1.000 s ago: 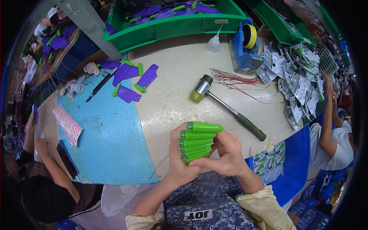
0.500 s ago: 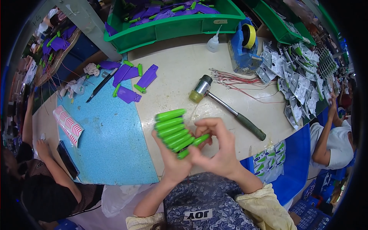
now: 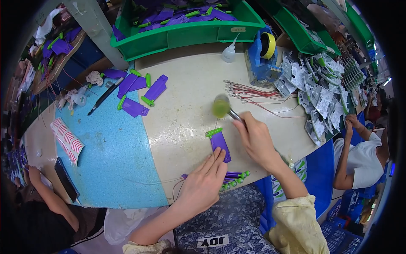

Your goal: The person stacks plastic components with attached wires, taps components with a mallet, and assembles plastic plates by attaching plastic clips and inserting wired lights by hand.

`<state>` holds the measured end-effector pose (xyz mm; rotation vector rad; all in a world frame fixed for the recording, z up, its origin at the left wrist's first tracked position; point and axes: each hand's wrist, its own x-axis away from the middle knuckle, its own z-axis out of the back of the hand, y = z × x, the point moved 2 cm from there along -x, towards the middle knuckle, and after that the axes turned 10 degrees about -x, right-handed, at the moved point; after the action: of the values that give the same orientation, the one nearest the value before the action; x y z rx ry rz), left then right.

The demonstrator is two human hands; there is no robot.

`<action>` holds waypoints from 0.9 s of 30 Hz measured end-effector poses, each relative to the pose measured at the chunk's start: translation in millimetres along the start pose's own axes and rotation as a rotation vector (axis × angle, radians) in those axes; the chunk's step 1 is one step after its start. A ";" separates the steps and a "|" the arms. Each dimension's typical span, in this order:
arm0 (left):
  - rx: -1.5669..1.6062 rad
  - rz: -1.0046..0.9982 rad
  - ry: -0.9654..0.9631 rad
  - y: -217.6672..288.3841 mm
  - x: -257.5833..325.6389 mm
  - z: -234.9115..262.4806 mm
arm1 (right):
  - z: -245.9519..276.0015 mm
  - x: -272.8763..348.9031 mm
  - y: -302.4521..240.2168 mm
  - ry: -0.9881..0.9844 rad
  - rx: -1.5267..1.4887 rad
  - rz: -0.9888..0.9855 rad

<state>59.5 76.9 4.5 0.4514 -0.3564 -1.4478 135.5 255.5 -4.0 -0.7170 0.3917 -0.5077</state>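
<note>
Left hand: The left hand (image 3: 203, 182) lay flat near the bench's near edge, fingers stretched out and close together, grasping nothing that showed; its fingertips rested on a purple blade.
Blade under the fingertips: The purple blade (image 3: 219, 143) lay on the bench (image 3: 169, 118), on the near half, with its green end (image 3: 213, 133) turned toward the far edge.
Right hand: The right hand (image 3: 256, 142) was clenched round a hammer, to the right of the blade.
Hammer: The hammer (image 3: 221, 108) had a blurred, yellowish head, set farther toward the far edge than the green end, with a gap between them in view; its height over the bench could not be told.
Stack: At the near edge, a stack (image 3: 234, 175) of purple and green pieces jutted out past the left hand's right side; whether the palm touched it could not be told.
Far edge: A green bin (image 3: 190, 36) stood there, with a white dropper bottle (image 3: 229, 54) and a blue tape dispenser (image 3: 259, 63) nearby.
Right edge: Red wires (image 3: 253, 92) lay beside a heap of grey parts (image 3: 323, 86).
Left edge: A blue mat (image 3: 110, 169) carried striped paper (image 3: 67, 139) and a dark slab (image 3: 66, 178), the slab toward the near left corner.
</note>
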 end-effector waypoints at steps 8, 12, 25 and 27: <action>-0.105 -0.065 -0.037 1.2 -7.3 -3.2 | 18.8 15.1 -14.9 -0.257 0.022 -0.041; -0.039 -0.044 -0.008 -1.5 -5.5 2.2 | 29.2 20.2 -43.3 -0.038 -0.090 0.094; 0.906 0.385 0.591 -31.0 23.8 -12.1 | -33.3 32.9 -23.8 0.104 0.306 0.082; 0.910 0.321 0.705 -30.9 20.1 -11.7 | -36.5 28.0 -27.3 0.093 0.168 0.036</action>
<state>40.5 55.9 -21.8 1.5106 -0.4699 -0.6706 131.6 203.3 -14.6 -0.5247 0.4430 -0.5346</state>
